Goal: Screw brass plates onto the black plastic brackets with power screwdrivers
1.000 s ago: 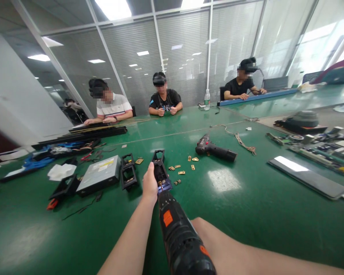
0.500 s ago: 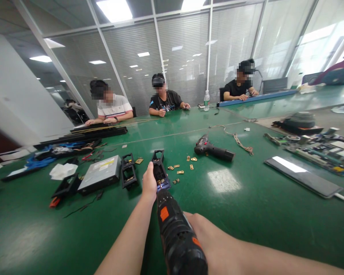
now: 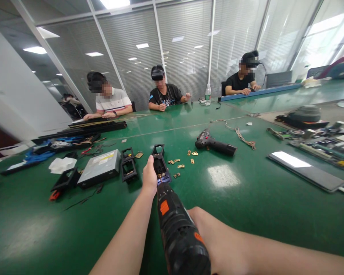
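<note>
My left hand point(image 3: 150, 176) is closed on the left side of a black plastic housing point(image 3: 161, 165), its thumb along the edge. Gripped in my right hand point(image 3: 201, 225) is a black and orange cordless drill point(image 3: 177, 233), pointing away from me. The drill's front end meets the near end of the housing, where small brass parts show inside; the bit's exact contact is hard to make out. Right of the housing lie small brass plates point(image 3: 181, 166) and a few screws point(image 3: 176, 175). Two similar black housings point(image 3: 129, 170) stand to the left.
A second cordless drill point(image 3: 215, 144) lies ahead on the green table point(image 3: 246, 214). At left sits a silver disc drive point(image 3: 100, 168); at right, a phone-like slab point(image 3: 306, 172) and circuit boards point(image 3: 329, 147). Three people work across the table, near a water bottle point(image 3: 208, 94).
The view has tilted down slightly. My hands, the drill and the housing keep nearly the same places relative to each other. The middle person across the table has raised a hand.
</note>
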`<move>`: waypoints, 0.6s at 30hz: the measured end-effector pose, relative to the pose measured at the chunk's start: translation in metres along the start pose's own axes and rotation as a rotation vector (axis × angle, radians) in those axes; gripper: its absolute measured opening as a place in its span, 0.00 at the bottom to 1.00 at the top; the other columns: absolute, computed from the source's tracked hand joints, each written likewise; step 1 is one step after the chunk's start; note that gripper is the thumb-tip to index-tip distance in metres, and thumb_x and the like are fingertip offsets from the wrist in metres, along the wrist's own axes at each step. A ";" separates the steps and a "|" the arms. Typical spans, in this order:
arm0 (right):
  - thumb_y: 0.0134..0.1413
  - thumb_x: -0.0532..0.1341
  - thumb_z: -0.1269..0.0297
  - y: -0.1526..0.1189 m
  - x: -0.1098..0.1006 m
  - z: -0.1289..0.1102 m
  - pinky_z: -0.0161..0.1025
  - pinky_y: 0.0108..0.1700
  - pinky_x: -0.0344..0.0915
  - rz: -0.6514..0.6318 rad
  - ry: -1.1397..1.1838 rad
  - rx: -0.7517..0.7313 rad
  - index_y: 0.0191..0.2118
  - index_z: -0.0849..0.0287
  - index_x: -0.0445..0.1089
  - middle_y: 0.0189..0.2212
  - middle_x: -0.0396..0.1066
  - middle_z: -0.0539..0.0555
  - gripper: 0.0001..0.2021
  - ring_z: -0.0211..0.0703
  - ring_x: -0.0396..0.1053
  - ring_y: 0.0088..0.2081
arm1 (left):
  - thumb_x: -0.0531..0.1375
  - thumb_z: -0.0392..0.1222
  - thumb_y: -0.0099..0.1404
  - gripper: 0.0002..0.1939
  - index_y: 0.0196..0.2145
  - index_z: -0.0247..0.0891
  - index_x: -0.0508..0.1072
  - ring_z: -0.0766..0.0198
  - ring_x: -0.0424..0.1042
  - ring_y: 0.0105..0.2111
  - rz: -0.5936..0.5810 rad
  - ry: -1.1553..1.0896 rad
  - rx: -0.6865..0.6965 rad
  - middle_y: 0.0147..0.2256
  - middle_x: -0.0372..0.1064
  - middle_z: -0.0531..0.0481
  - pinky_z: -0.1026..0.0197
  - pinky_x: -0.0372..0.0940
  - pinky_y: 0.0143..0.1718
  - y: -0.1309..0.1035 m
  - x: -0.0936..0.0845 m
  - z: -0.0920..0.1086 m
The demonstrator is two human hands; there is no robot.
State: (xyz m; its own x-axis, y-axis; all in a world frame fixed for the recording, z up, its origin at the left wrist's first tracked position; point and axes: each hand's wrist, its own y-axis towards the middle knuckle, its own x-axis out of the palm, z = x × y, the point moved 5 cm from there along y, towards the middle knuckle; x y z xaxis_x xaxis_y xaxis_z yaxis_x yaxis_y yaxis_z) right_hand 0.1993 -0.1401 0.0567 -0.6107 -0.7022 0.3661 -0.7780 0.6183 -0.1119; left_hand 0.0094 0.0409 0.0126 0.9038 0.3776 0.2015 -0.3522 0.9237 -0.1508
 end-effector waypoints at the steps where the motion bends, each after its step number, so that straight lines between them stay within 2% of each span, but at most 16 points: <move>1: 0.35 0.93 0.66 0.001 0.001 -0.001 0.39 0.41 0.70 -0.015 -0.005 -0.024 0.30 0.57 0.76 0.31 0.74 0.44 0.25 0.39 0.68 0.35 | 0.65 0.67 0.84 0.28 0.41 0.38 0.85 0.50 0.88 0.28 0.002 0.002 -0.001 0.33 0.88 0.39 0.56 0.80 0.31 -0.001 0.001 0.000; 4: 0.36 0.92 0.68 0.002 0.003 -0.003 0.39 0.45 0.74 -0.060 -0.022 -0.083 0.27 0.57 0.75 0.31 0.75 0.45 0.24 0.42 0.69 0.38 | 0.64 0.66 0.85 0.28 0.41 0.38 0.85 0.50 0.87 0.28 0.006 0.014 0.000 0.34 0.88 0.38 0.55 0.80 0.31 -0.001 0.001 0.000; 7: 0.36 0.91 0.69 0.003 0.003 -0.004 0.40 0.48 0.76 -0.073 -0.002 -0.106 0.28 0.58 0.77 0.31 0.75 0.45 0.23 0.43 0.70 0.40 | 0.65 0.69 0.83 0.30 0.43 0.37 0.86 0.49 0.88 0.30 0.004 0.009 0.013 0.35 0.88 0.39 0.53 0.83 0.35 0.002 0.000 -0.002; 12: 0.26 0.93 0.69 0.002 0.004 -0.006 0.38 0.46 0.73 -0.090 -0.014 -0.140 0.24 0.57 0.74 0.32 0.76 0.44 0.27 0.41 0.69 0.39 | 0.69 0.76 0.79 0.34 0.45 0.38 0.86 0.44 0.91 0.34 -0.016 0.005 0.007 0.34 0.88 0.39 0.49 0.85 0.38 0.007 -0.002 -0.007; 18: 0.25 0.91 0.70 0.001 0.006 -0.008 0.37 0.41 0.69 -0.063 -0.005 -0.102 0.23 0.57 0.72 0.29 0.73 0.42 0.27 0.39 0.66 0.37 | 0.67 0.74 0.80 0.32 0.43 0.39 0.85 0.42 0.92 0.35 -0.007 0.000 0.007 0.34 0.88 0.39 0.48 0.86 0.39 0.005 0.000 -0.005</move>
State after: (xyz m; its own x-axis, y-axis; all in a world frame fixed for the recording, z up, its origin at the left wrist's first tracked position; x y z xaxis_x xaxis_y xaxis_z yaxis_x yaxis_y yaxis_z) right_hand 0.1961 -0.1404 0.0661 -0.5621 -0.7423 0.3647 -0.7958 0.6056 0.0060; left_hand 0.0088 0.0449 0.0067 0.9063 0.3712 0.2021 -0.3477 0.9267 -0.1430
